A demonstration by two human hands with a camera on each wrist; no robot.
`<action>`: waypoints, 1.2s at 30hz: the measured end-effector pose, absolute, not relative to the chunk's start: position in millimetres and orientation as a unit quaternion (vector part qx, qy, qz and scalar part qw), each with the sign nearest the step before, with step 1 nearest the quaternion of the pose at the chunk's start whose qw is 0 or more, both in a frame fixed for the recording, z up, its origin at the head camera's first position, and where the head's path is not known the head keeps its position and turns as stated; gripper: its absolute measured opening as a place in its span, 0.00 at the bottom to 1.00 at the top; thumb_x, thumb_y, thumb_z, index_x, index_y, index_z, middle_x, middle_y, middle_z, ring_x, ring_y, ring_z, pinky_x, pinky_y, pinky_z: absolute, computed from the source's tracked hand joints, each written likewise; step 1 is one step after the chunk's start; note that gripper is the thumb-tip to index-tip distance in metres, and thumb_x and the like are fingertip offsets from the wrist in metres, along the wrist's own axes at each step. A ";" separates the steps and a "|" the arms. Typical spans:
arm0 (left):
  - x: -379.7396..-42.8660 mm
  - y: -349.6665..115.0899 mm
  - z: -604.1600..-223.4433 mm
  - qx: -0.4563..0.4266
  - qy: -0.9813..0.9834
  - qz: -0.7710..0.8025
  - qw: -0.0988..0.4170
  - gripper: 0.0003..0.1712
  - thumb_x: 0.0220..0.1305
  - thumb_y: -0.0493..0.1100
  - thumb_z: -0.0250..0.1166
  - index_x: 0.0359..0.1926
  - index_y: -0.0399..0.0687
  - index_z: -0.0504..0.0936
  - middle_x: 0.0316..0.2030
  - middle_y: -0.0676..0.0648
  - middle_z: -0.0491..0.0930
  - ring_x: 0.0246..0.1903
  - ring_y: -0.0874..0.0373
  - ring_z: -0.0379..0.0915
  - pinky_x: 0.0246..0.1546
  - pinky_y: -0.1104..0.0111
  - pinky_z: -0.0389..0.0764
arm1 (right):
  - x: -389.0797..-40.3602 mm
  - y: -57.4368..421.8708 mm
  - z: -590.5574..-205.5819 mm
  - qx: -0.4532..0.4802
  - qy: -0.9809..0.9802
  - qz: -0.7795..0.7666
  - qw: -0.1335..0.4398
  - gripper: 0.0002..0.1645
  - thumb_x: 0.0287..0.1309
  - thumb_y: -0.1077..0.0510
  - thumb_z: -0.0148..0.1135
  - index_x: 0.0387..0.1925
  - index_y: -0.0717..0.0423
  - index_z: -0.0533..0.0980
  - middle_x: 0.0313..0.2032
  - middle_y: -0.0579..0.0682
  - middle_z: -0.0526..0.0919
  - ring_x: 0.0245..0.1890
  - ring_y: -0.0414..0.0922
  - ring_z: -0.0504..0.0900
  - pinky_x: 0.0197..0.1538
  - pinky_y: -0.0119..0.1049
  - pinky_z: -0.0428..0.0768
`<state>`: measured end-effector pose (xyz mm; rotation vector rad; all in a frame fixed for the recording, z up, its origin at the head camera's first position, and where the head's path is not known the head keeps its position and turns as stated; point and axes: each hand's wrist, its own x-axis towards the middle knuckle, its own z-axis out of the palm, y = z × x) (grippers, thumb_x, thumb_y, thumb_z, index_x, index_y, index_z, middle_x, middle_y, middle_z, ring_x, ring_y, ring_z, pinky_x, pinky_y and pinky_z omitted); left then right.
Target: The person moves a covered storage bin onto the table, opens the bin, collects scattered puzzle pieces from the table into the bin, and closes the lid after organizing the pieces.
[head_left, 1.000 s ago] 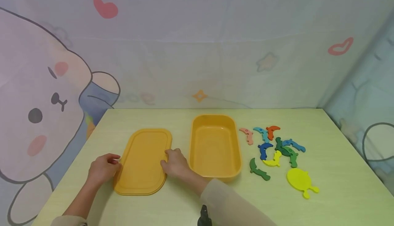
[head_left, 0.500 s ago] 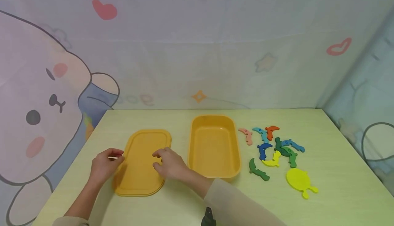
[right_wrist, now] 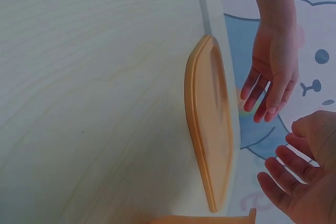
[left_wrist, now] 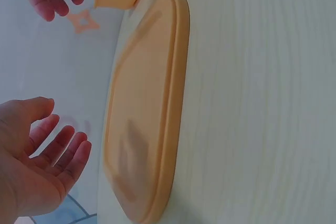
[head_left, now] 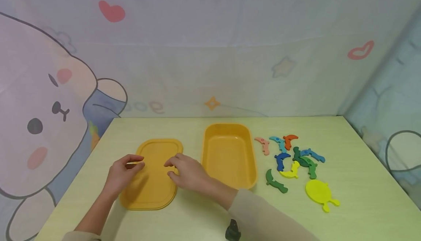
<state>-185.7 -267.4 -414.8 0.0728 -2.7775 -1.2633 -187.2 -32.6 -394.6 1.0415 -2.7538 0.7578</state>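
Note:
A flat orange-yellow lid (head_left: 152, 182) with rounded corners lies on the table at the left. My left hand (head_left: 123, 175) hovers above its left side, fingers loosely bent and holding nothing; in the left wrist view a gap shows between that hand (left_wrist: 42, 161) and the lid (left_wrist: 139, 108). Over the lid's right edge is my right hand (head_left: 189, 171), also with nothing in its relaxed fingers. The right wrist view has both hands raised off the lid (right_wrist: 210, 129). Just right of my right hand stands a deep orange-yellow box (head_left: 230, 157) with nothing inside, its near left part covered by the forearm.
Right of the box lie several flat, curved toy pieces, among them a pink one (head_left: 264, 146), a yellow one (head_left: 292, 171) and a dark green one (head_left: 276, 182). A round yellow piece with two knobs (head_left: 319, 191) is nearer the front. A patterned cloth (head_left: 197, 51) hangs behind the table.
Both hands have come off the lid's edges and lifted. The left hand has moved right over the lid; the right hand has shifted slightly up. The lid, box and toy pieces stay put.

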 end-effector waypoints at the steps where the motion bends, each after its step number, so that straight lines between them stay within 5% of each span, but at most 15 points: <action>1: -186.0 -265.5 -414.5 0.022 -0.907 -0.418 0.041 0.20 0.61 0.48 0.61 0.49 0.41 0.77 0.50 0.39 0.77 0.45 0.46 0.78 0.37 0.72 0.81 | -187.6 -30.7 -394.4 0.349 -0.903 0.242 0.059 0.12 0.58 0.54 0.58 0.45 0.48 0.78 0.40 0.44 0.79 0.39 0.37 0.77 0.40 0.22 0.75; 19: -193.2 -219.1 -417.2 -0.015 -0.876 -0.482 0.009 0.23 0.60 0.48 0.62 0.55 0.47 0.74 0.55 0.43 0.74 0.49 0.48 0.76 0.41 0.67 0.81 | -184.6 8.2 -385.5 0.425 -0.884 0.154 0.118 0.13 0.57 0.52 0.59 0.45 0.44 0.77 0.41 0.41 0.78 0.38 0.40 0.76 0.33 0.24 0.75; 36: -206.9 -174.8 -426.7 -0.026 -0.841 -0.541 -0.020 0.25 0.58 0.47 0.64 0.56 0.46 0.75 0.55 0.44 0.75 0.46 0.50 0.77 0.41 0.65 0.81 | -178.6 50.6 -391.0 0.498 -0.829 0.116 0.224 0.14 0.49 0.54 0.66 0.41 0.46 0.78 0.36 0.40 0.78 0.35 0.38 0.77 0.40 0.25 0.76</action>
